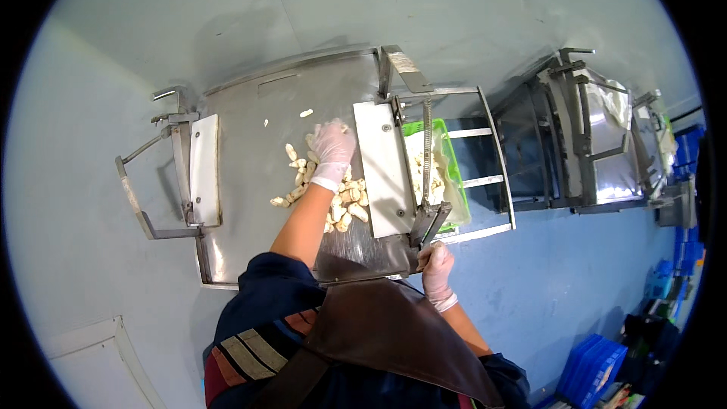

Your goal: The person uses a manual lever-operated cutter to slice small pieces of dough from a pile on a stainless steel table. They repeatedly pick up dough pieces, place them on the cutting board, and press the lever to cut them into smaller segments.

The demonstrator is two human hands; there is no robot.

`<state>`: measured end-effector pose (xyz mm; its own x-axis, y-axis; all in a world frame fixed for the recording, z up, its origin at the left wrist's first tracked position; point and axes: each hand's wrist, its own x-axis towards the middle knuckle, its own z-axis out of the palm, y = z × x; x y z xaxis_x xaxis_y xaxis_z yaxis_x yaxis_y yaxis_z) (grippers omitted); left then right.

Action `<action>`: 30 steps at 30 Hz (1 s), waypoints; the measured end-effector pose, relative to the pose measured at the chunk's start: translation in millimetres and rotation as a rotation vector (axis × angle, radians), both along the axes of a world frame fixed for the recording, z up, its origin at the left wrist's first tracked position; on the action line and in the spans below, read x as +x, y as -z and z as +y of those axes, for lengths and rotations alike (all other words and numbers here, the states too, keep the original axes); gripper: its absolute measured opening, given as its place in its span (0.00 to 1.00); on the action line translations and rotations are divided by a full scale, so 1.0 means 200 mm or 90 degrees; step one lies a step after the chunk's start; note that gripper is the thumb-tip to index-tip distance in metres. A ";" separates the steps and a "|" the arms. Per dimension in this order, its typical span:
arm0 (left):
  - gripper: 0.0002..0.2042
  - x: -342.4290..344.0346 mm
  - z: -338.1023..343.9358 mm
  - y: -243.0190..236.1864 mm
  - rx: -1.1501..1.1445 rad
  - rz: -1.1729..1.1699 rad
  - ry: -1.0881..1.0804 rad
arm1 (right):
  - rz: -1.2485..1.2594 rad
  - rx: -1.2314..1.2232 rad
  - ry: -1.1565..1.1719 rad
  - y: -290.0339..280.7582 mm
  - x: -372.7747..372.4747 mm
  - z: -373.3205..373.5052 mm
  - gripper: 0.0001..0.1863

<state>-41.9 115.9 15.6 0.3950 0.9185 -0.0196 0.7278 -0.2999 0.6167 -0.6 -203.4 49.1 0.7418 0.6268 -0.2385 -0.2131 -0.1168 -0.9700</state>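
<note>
My left hand (pixel 334 153), in a thin clear glove, reaches over the steel table with its fingers curled down beside the white board (pixel 384 170). What those fingers hold, if anything, is hidden. Around its wrist lies a loose heap of pale, knobby food pieces (pixel 351 201), with several more (pixel 297 174) to its left. My right hand (pixel 437 266), gloved too, is closed around the end of a metal lever (pixel 430 225) at the table's near right corner. The lever belongs to the hinged metal frame along the white board.
Right of the board, a green basket (pixel 456 174) with a liner holds pale pieces inside a metal rack (pixel 496 155). A second white board and handle frame (pixel 204 170) stand at the table's left. Similar equipment (pixel 606 136) and blue crates (pixel 591 369) are farther right.
</note>
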 end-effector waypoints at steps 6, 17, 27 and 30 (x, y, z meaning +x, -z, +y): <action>0.14 0.26 -0.38 0.19 -0.338 -0.353 -0.045 | -0.028 -0.047 0.003 -0.05 -0.01 0.02 0.30; 0.05 0.30 -0.49 0.08 -0.210 -0.299 -0.119 | -0.042 -0.026 -0.019 -0.09 0.01 0.02 0.30; 0.06 0.28 -0.45 0.12 -0.282 -0.293 -0.073 | -0.006 0.014 -0.138 0.01 0.05 -0.04 0.26; 0.04 0.25 -0.42 0.11 -0.444 -0.390 -0.084 | 0.015 0.008 -0.148 0.02 0.06 -0.04 0.27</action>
